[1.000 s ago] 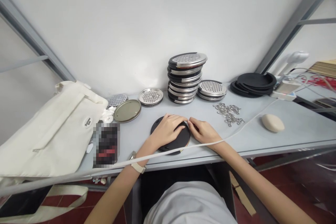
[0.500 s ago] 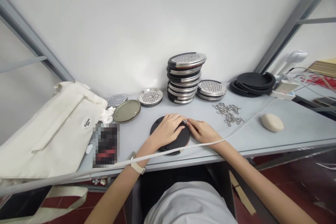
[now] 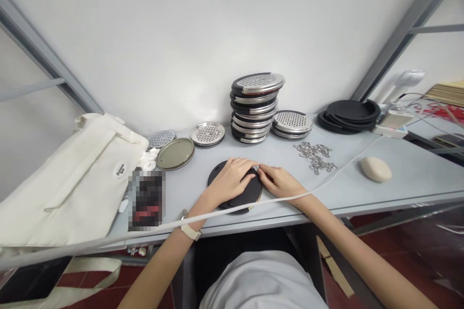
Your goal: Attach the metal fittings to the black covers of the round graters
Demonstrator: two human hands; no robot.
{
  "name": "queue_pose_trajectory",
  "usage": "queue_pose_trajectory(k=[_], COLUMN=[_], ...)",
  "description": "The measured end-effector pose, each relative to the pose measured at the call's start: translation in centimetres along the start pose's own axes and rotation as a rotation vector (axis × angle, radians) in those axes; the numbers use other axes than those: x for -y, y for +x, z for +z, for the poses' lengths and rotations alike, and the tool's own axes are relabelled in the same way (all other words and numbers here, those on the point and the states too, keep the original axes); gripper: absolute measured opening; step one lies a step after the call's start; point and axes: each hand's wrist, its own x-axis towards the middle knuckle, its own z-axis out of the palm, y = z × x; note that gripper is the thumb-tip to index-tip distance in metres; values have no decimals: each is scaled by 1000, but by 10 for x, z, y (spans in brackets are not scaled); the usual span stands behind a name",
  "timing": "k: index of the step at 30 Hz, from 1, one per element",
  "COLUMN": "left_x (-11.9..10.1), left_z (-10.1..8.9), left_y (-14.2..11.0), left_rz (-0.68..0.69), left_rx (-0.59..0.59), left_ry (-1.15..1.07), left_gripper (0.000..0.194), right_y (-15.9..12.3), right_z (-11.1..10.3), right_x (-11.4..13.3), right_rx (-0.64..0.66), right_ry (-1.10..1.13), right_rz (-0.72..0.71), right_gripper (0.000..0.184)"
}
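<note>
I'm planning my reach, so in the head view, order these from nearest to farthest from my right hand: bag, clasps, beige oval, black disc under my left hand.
From your right hand:
1. Black disc: at its fingertips, left.
2. Clasps: just right, farther back.
3. Beige oval: farther right.
4. Bag: far left.

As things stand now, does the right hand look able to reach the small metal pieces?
Probably yes: the small metal pieces lie near the right hand, and nothing visible stands between them. The white cable runs outside that gap. The hand would first have to leave the edge of the black disc.
</note>
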Motion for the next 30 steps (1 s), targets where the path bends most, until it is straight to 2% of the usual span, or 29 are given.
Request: queue_pose_trajectory(k=[19, 30], left_x=[0, -2], left_z=[0, -2], left_y=[0, 1], left_rz=[4, 1], left_rx=[-4, 7], left_ry=[-30, -58], left_gripper=[27, 26], right_y=[0, -1], right_z=[-1, 1], right_x=[1, 1], right_rx=[10, -31], right_ry=[17, 2], right_rz=[13, 25], right_gripper=[28, 25])
